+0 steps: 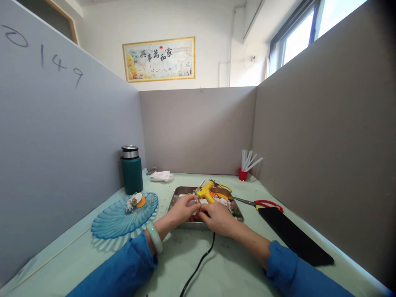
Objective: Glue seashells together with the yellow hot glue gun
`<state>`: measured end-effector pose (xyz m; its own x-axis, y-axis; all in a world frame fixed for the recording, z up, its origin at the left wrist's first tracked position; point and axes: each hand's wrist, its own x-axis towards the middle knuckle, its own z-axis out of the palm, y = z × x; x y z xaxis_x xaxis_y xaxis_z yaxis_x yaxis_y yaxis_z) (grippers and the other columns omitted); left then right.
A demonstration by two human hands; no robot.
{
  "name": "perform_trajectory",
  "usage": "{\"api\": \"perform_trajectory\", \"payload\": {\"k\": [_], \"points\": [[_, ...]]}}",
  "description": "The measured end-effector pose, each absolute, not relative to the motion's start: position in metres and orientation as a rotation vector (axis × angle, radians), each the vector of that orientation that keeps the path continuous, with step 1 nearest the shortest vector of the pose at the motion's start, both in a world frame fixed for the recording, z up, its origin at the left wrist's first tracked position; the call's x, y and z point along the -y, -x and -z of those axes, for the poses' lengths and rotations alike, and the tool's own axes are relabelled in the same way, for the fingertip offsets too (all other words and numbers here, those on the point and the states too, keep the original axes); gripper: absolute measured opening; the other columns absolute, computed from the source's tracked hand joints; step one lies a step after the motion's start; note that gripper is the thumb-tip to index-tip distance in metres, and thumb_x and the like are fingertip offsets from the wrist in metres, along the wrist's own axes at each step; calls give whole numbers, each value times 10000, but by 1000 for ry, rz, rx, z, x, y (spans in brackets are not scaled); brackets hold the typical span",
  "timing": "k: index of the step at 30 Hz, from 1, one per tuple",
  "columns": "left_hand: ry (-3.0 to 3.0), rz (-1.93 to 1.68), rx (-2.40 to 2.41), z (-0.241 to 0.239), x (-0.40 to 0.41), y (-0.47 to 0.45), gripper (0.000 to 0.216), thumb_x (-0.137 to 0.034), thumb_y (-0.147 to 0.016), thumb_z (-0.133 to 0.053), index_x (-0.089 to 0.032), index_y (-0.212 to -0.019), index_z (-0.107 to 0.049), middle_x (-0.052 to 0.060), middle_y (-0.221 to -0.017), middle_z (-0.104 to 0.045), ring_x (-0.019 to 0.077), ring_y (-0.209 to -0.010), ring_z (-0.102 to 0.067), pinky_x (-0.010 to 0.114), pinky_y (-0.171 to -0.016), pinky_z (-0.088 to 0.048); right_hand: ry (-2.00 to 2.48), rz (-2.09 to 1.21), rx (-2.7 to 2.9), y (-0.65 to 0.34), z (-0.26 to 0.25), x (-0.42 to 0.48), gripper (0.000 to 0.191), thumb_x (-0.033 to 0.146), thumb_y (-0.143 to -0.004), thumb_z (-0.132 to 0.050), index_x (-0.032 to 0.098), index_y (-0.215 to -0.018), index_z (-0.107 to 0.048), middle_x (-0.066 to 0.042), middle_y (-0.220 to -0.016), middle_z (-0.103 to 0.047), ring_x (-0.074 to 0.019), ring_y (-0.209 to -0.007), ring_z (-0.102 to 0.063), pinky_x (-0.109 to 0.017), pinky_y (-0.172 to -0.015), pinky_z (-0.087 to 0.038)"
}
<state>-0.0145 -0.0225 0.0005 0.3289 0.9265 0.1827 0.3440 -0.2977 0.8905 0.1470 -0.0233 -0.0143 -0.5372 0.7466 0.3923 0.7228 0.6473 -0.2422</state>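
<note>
Both hands meet over the front of a metal tray (192, 225) in the middle of the table. My left hand (183, 209) has thumb and fingers pinched together at the tray's middle. Fingertip to fingertip with it, my right hand (218, 218) is closed too. Whatever sits between the fingers is too small and covered to name. Just beyond them a yellow glue gun (205, 191) lies on the tray, its black cord (201, 260) running toward me. Shells and small pieces (223, 201) fill the tray, partly hidden by my hands.
A blue shell-shaped glass plate (114, 222) with shells (135, 202) stands left, before a green bottle (132, 173). Red-handled scissors (267, 204) and a black flat object (293, 235) lie right. Behind are yellow-handled pliers (225, 187) and white sticks in a red cup (243, 175). Partitions enclose the table.
</note>
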Motion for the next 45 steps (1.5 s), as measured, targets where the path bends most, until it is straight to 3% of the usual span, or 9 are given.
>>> {"api": "perform_trajectory", "payload": {"k": [45], "points": [[-1870,-965,-1099,5,18,17,250,-386,-740,-523,-146,-807,-528,-1,-649,-544,93,-478,-523,181,-402,-426,1174,-99,2394,-145,10,26,250,275,-844,-410,212,-833,-652,-29,-775,-653,-140,-716,-559,-235,-613,-299]]}}
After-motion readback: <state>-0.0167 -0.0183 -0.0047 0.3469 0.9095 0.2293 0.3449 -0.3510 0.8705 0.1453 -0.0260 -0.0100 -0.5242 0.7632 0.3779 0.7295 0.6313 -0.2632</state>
